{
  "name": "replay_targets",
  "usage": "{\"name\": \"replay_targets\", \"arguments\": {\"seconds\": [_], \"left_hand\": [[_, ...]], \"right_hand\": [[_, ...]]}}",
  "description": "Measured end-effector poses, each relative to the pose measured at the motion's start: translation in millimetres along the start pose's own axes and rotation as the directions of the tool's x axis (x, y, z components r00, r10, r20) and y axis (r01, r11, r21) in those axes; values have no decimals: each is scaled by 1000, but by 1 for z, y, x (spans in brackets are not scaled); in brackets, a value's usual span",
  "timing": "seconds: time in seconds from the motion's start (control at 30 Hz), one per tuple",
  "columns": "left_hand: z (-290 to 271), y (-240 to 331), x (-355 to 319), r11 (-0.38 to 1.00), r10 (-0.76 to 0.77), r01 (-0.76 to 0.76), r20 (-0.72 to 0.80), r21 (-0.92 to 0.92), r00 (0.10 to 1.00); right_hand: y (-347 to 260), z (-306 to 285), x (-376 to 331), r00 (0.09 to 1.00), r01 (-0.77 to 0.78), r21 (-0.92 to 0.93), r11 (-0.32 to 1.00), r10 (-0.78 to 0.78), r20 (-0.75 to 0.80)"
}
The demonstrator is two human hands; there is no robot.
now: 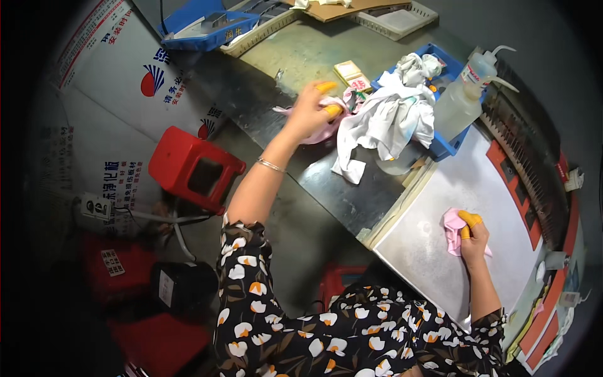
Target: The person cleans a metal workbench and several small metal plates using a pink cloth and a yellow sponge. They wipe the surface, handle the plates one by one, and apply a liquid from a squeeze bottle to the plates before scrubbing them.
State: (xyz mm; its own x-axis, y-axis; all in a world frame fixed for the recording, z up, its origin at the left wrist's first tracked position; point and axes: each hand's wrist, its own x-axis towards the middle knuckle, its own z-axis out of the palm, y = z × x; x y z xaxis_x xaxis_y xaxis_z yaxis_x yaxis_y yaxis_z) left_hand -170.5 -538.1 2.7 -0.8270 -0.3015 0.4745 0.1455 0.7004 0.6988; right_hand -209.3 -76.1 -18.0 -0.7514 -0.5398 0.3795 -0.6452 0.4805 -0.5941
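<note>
In the head view, the blue bin (pixel 445 149), a shallow box of hard plastic, stood with crumpled white cloths (pixel 392 119) heaped on its left side, their soft folds trailing onto the dark, dull-sheened tabletop (pixel 333 188); a squeeze bottle (pixel 457 112) of translucent plastic, with a thin bent spout, stood in the bin's right part; to the left of the bin, the left hand (pixel 311 110) lay over a rumpled pink cloth (pixel 325 132), its yellow-sheathed thumb and finger spread apart, though I could not tell whether the palm caught a fold; a small yellow-and-white box (pixel 352 75) lay between that hand and the bin; nearer the wearer than the bin, the right hand (pixel 475 240) pinched a second pink cloth (pixel 452 231), thin and creased, between bent fingers in smooth yellow covers (pixel 470 218), against a flat, pale, faintly mottled panel (pixel 421 251); well left of the bin stood a glossy red stool (pixel 179 160) of moulded plastic, with rounded corners.
</note>
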Motion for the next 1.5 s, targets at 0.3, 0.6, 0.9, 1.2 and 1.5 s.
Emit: {"name": "replay_targets", "arguments": {"seconds": [0.3,0.6,0.9,1.2,1.5], "left_hand": [[9,-8,-10,772,-401,230,-172,-593,900],[-47,96,-145,125,-352,35,-11,-992,936],[-16,116,-217,-319,-141,-41,5,-947,990],[-14,159,-290,349,-650,484,164,-803,742],[-91,160,-408,110,-819,29,-74,-993,569]], "right_hand": [[5,3,-2,995,89,-29,996,-90,-51],[15,2,-2,989,95,-97,991,-105,-100],[27,-17,2,994,60,-70,996,-53,98],[-149,-18,32,714,594,136,793,-598,364],[-315,216,-62,277,378,823,425,-900,337]]}}
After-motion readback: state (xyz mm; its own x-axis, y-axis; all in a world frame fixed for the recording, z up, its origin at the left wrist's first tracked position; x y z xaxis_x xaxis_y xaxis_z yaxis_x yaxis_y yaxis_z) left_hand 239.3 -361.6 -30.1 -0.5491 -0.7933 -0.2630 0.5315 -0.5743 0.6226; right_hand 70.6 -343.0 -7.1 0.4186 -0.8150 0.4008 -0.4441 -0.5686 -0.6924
